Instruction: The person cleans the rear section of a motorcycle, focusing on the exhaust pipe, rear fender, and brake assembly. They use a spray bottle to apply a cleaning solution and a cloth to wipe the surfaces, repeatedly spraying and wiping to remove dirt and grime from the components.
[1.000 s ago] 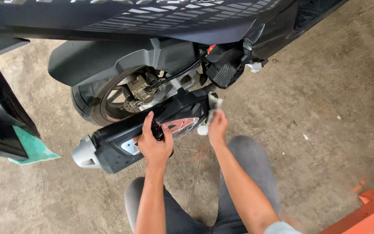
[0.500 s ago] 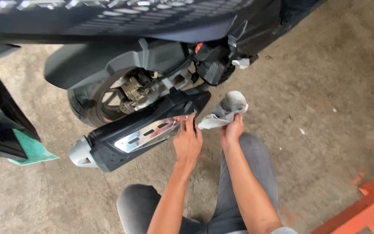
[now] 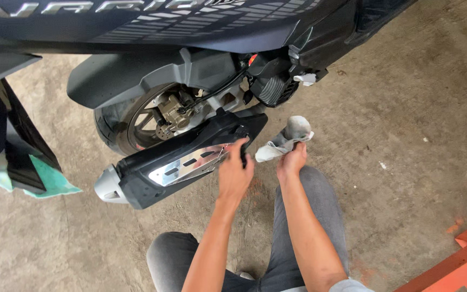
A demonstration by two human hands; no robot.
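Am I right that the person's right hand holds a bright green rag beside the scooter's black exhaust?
Not quite: the head view shows the rag in the right hand is whitish-grey, not bright green. It is indeed held beside the scooter's black exhaust, which the left hand touches.

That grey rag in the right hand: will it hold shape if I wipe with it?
Probably not. The rag droops in loose folds from the right hand, so it looks floppy and light. Its dark smudges suggest grease, so it may feel slightly slick against the exhaust cover.
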